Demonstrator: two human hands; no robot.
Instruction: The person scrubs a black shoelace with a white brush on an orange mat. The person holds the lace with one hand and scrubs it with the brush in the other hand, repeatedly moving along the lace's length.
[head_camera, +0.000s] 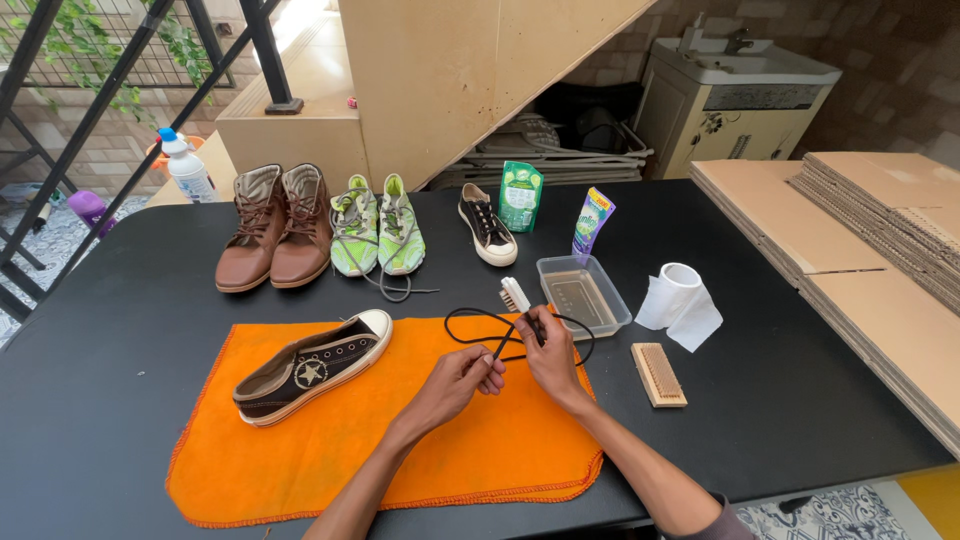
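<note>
— While the hands meet over the orange cloth (300, 440), what packaging stands beyond them?

— Past the right hand (552, 357), a green pouch (520, 196) stands upright and a slim purple-and-green pouch (592, 220) leans just beside it. Far off beyond the left hand (458, 382), a white bottle with a blue cap (186, 166) sits at the table edge.

— And the surface?

— A black table (120, 330), set under a wooden staircase; flat cardboard (860, 230) is stacked out past the right hand.

— Any containers?

— One clear plastic tub (583, 293), just beyond the right hand; it seems to hold a little water, though that is hard to tell.

— The hands themselves?

— The left pinches a black shoelace (500, 340). The right is closed on a small white brush (516, 296), its bristles against the lace. To the left lies a black sneaker (312, 366), unlaced.
</note>
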